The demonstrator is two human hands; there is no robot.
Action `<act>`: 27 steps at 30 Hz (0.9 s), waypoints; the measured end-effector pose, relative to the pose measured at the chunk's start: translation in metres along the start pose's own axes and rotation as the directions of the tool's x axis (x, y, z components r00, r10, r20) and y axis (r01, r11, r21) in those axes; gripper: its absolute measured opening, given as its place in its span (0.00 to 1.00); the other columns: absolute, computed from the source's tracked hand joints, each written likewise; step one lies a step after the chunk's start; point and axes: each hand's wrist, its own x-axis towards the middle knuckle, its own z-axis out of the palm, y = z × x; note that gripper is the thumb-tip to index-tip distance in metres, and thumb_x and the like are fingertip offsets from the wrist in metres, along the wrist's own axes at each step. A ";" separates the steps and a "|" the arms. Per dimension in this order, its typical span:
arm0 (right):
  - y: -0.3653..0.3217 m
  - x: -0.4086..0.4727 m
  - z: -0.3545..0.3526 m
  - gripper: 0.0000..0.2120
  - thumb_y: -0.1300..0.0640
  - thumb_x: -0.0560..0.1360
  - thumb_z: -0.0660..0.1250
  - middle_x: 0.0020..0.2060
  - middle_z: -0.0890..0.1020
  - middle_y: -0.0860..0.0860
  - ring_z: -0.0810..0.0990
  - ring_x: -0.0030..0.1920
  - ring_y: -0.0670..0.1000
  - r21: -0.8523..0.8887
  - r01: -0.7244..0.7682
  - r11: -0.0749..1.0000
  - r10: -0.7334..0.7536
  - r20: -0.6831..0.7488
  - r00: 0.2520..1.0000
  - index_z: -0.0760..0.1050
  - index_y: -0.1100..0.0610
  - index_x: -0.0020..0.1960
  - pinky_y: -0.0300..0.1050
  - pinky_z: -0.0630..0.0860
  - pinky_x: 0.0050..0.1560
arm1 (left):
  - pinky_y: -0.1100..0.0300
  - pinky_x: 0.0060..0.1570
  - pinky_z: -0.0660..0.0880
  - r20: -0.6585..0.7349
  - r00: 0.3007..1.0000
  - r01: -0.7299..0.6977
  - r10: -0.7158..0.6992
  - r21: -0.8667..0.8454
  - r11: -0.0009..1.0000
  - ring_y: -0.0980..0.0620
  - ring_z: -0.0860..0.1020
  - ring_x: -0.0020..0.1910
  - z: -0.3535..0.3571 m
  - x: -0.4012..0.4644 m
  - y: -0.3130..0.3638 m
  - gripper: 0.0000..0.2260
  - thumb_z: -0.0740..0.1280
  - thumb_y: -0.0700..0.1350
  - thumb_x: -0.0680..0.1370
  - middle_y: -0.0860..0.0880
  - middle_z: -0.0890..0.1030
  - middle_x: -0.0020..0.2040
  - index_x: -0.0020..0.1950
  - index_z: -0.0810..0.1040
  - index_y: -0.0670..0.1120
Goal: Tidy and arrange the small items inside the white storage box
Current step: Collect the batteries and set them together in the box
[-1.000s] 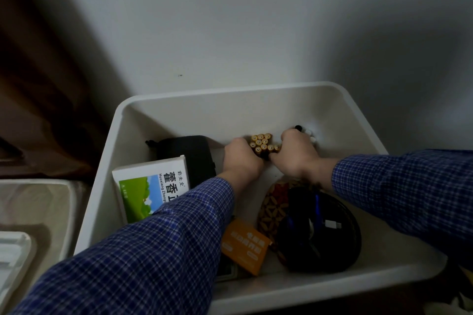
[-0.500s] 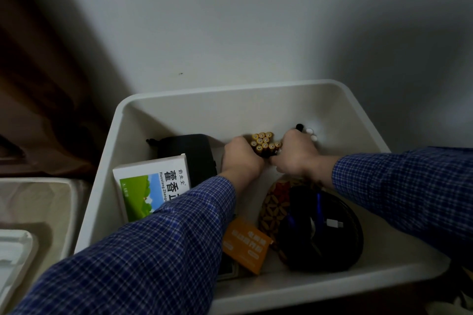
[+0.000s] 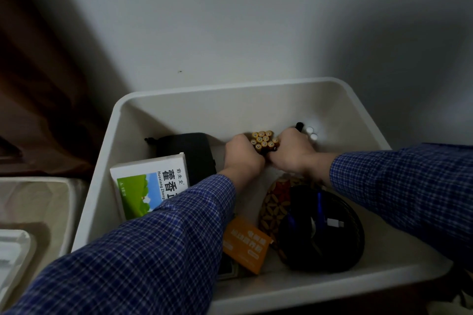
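A: Where are the hands?

B: Both are deep in the white storage box [image 3: 363,110], near its far wall. The left hand [image 3: 243,153] and the right hand [image 3: 291,152] sit on either side of a cluster of batteries [image 3: 263,142], which stand upright with their gold tips facing up.

A: Are they holding the batteries?

B: The fingers of both hands are curled in against the bundle, left from the left side and right from the right, so the two hands grip it between them (the fingertips themselves are hidden behind the knuckles).

A: What else is in the box?

B: Just past the right hand, a black cap [image 3: 299,126] pokes up, with a few small white round pieces [image 3: 311,132] beside it. On the left lies a black pouch [image 3: 186,151], and a white medicine carton [image 3: 149,181] with a green and blue picture leans over its near edge. Nearer the camera, an orange packet [image 3: 244,245] lies between the sleeves, touching a patterned brown case [image 3: 273,202]. A round black case [image 3: 322,230] with a white cable plug [image 3: 334,223] on top overlaps that patterned one.

A: And outside?

B: The box stands against a pale wall [image 3: 256,20]; a beige bin [image 3: 30,202] is to its left.
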 end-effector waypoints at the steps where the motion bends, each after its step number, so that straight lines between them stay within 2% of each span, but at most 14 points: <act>1: 0.001 0.001 0.001 0.05 0.58 0.72 0.71 0.40 0.81 0.55 0.81 0.42 0.55 0.001 0.007 1.000 -0.007 0.008 1.000 0.78 0.59 0.44 0.37 0.68 0.30 | 0.59 0.48 0.77 -0.004 1.000 -0.003 0.003 -0.015 1.000 0.46 0.82 0.53 0.000 0.000 0.000 0.14 0.74 0.44 0.72 0.43 0.83 0.53 0.57 0.81 0.43; 4: 0.003 0.004 0.004 0.03 0.61 0.73 0.67 0.38 0.80 0.55 0.80 0.42 0.55 0.001 0.046 0.999 -0.046 0.062 0.997 0.77 0.61 0.45 0.38 0.69 0.33 | 0.62 0.45 0.73 -0.015 1.000 -0.009 0.009 -0.054 0.999 0.46 0.82 0.53 -0.001 0.000 0.000 0.12 0.73 0.43 0.73 0.44 0.84 0.52 0.56 0.81 0.43; 8: 0.004 0.005 0.006 0.03 0.63 0.72 0.64 0.35 0.78 0.53 0.78 0.37 0.51 -0.004 0.091 0.996 -0.090 0.093 0.992 0.75 0.60 0.41 0.38 0.67 0.30 | 0.61 0.44 0.72 -0.013 1.000 0.000 -0.001 -0.075 0.997 0.46 0.81 0.54 0.000 -0.001 0.001 0.11 0.73 0.41 0.74 0.43 0.83 0.52 0.55 0.81 0.43; 16: 0.006 0.007 0.008 0.05 0.60 0.75 0.66 0.39 0.82 0.55 0.81 0.42 0.55 0.012 0.120 0.993 -0.120 0.067 0.991 0.79 0.61 0.45 0.40 0.71 0.38 | 0.61 0.45 0.72 -0.032 0.999 0.025 -0.027 -0.063 0.998 0.45 0.81 0.56 -0.001 -0.004 0.004 0.12 0.72 0.38 0.74 0.42 0.83 0.54 0.57 0.81 0.42; 20: 0.007 0.008 0.008 0.06 0.60 0.76 0.65 0.36 0.81 0.53 0.80 0.38 0.53 -0.003 0.131 0.991 -0.131 0.066 0.989 0.77 0.60 0.42 0.40 0.69 0.33 | 0.62 0.44 0.72 -0.027 1.000 0.015 -0.016 -0.043 0.999 0.45 0.81 0.54 -0.003 -0.004 0.005 0.10 0.71 0.38 0.75 0.42 0.83 0.53 0.55 0.81 0.41; 24: 0.007 0.009 0.008 0.06 0.61 0.77 0.63 0.39 0.82 0.55 0.80 0.42 0.55 -0.006 0.163 0.987 -0.161 0.106 0.981 0.77 0.61 0.44 0.42 0.71 0.40 | 0.60 0.43 0.73 -0.002 1.000 0.013 -0.013 -0.045 0.999 0.45 0.81 0.52 -0.003 -0.004 0.006 0.07 0.70 0.37 0.76 0.42 0.83 0.51 0.53 0.81 0.40; 27: 0.006 0.008 0.008 0.05 0.62 0.77 0.63 0.39 0.81 0.55 0.80 0.42 0.55 -0.007 0.180 0.984 -0.178 0.111 0.978 0.77 0.61 0.45 0.42 0.70 0.41 | 0.61 0.42 0.72 0.003 1.000 0.007 -0.006 -0.054 0.999 0.45 0.81 0.52 -0.002 -0.005 0.005 0.07 0.70 0.38 0.76 0.42 0.83 0.51 0.54 0.80 0.40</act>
